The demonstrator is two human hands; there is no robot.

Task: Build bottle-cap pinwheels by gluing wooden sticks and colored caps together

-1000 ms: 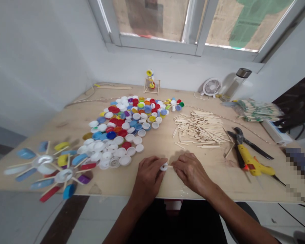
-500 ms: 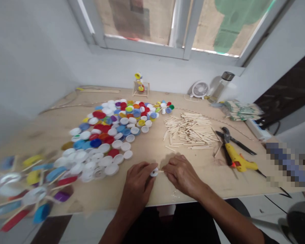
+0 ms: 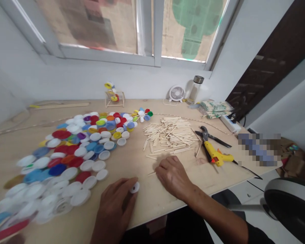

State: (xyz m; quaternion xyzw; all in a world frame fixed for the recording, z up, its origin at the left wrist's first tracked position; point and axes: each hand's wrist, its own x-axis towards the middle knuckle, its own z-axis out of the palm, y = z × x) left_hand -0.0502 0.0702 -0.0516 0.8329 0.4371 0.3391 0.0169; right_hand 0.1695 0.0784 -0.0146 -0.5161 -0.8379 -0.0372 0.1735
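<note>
Near the table's front edge, my left hand (image 3: 118, 203) is closed on a white bottle cap (image 3: 135, 187), which has a small dark hole in its side. To its right, my right hand (image 3: 173, 176) has its fingers pinched round a thin wooden stick (image 3: 151, 174), whose tip sticks out to the left. Cap and stick are apart. Beyond my right hand lies a heap of short wooden sticks (image 3: 173, 134). Left of my left hand spreads a big pile of coloured bottle caps (image 3: 73, 149). A small wheel of caps (image 3: 141, 114) lies at the pile's far end.
On the right lie a yellow glue gun (image 3: 217, 156) and black-handled pliers (image 3: 216, 138). Along the back stand a cap figure on a stick frame (image 3: 114, 98), a white fan (image 3: 177, 93) and a glass bottle (image 3: 194, 90). Bagged sticks (image 3: 216, 109) lie by a power strip (image 3: 231, 124).
The view has swung to the right. My hands have moved apart, so the stick that reached close to the cap is now well away from it.
</note>
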